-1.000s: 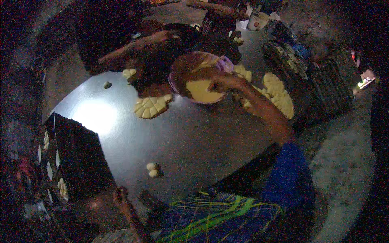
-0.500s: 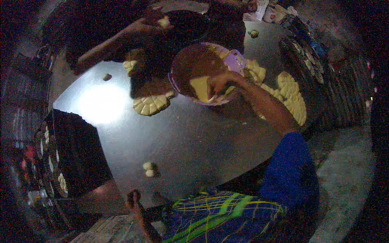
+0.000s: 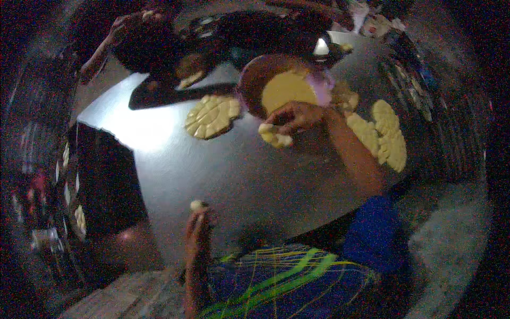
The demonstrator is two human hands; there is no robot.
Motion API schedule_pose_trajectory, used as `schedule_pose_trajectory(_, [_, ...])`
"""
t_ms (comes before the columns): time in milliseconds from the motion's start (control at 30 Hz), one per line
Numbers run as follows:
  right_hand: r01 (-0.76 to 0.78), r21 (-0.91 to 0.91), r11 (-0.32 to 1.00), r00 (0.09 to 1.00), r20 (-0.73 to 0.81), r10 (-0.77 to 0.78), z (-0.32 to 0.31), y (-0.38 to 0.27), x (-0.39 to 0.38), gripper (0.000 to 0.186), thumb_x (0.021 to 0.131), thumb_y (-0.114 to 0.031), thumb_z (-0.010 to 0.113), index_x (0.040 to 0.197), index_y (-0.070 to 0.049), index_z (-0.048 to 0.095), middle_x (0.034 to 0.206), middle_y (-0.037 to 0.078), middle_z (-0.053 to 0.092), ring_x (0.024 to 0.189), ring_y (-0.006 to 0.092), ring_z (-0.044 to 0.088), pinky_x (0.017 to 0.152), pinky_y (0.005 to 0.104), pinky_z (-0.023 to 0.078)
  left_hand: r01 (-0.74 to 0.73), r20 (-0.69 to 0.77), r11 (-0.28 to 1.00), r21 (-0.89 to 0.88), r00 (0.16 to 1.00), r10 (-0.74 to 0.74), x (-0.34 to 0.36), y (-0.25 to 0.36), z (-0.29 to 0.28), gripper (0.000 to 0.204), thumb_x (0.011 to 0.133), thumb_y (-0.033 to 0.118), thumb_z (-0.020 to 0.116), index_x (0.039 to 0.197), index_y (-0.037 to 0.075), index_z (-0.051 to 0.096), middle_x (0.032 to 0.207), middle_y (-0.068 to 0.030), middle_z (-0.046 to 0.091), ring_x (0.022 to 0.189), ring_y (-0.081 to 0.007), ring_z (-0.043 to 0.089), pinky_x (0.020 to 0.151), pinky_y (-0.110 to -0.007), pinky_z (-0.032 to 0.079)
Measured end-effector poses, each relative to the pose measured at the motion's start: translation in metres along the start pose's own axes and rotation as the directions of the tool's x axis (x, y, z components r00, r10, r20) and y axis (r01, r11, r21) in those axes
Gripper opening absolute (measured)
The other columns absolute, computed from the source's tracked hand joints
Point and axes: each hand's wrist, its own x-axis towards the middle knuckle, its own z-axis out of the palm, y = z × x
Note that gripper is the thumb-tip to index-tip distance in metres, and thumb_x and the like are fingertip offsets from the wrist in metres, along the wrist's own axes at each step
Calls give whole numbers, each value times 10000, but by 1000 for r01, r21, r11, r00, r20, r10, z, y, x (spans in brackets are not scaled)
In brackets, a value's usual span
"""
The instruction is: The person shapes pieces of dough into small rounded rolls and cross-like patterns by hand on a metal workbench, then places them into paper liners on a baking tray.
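Note:
My right hand (image 3: 300, 118) is closed on a soft, pale yellow piece of dough (image 3: 272, 137). It hangs just outside the near rim of a purple tub (image 3: 249, 80), which holds a smooth yellow mass. Near the front of the metal table, my left hand (image 3: 200, 227) has its fingers curled at a small whitish dough ball (image 3: 198, 204) that shows beyond the fingertips. Left of the tub lies a flat round (image 3: 212, 117) of yellow dough pieces set side by side. More yellow dough pieces (image 3: 383, 135) lie clustered right of my right forearm.
The grey metal table (image 3: 234, 181) has a bright reflection at left. Across it, another person's hand (image 3: 123, 29) is raised near a small pale lump. A dark, blurred long shape (image 3: 159, 98) crosses the far left of the table. Dark ribbed surfaces flank both sides.
My right hand has come out of the tub toward me with a piece of dough. My left hand has moved forward onto the small dough balls. The other person's arm has shifted left.

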Motion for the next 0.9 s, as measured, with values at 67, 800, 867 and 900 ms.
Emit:
schedule_pose_trajectory(67, [75, 158, 985, 996, -65, -66, 71, -18, 15, 589, 834, -116, 723, 1363, -54, 472, 1171, 44, 622, 1085, 141, 563, 941, 313, 462, 152, 300, 982, -114, 947, -112, 34, -18, 0, 461, 993, 360, 483, 1319, 35, 510, 1325, -134, 536, 1217, -258, 534, 1026, -410, 413])
schedule_pose_trajectory(800, [270, -597, 755, 403, -642, -652, 316, 55, 177, 298, 879, -4, 637, 1146, -132, 676, 1240, 59, 602, 1062, 208, 631, 811, 332, 581, 243, 428, 900, -362, 901, -71, 131, 38, -94, 302, 967, 360, 579, 1129, 113, 519, 1052, -49, 603, 904, -145, 610, 670, -279, 543])
schedule_pose_trajectory(867, [15, -856, 516, 465, -451, -762, 323, 53, 177, 288, 863, -14, 658, 1125, -132, 684, 1217, 63, 619, 1048, 233, 647, 800, 329, 588, -79, 393, 991, -109, 912, 116, 128, 35, -107, 275, 924, 219, 651, 1140, 93, 538, 1057, -46, 616, 903, -138, 605, 696, -297, 530])
schedule_pose_trajectory(900, [-55, -905, 422, 533, -384, -754, 318, 50, 169, 297, 848, -18, 673, 1122, -132, 684, 1206, 68, 625, 1036, 244, 655, 796, 329, 589, -220, 412, 976, 6, 890, 198, 125, 42, -105, 262, 912, 187, 661, 1127, 84, 551, 1045, -46, 622, 894, -136, 605, 701, -296, 528])
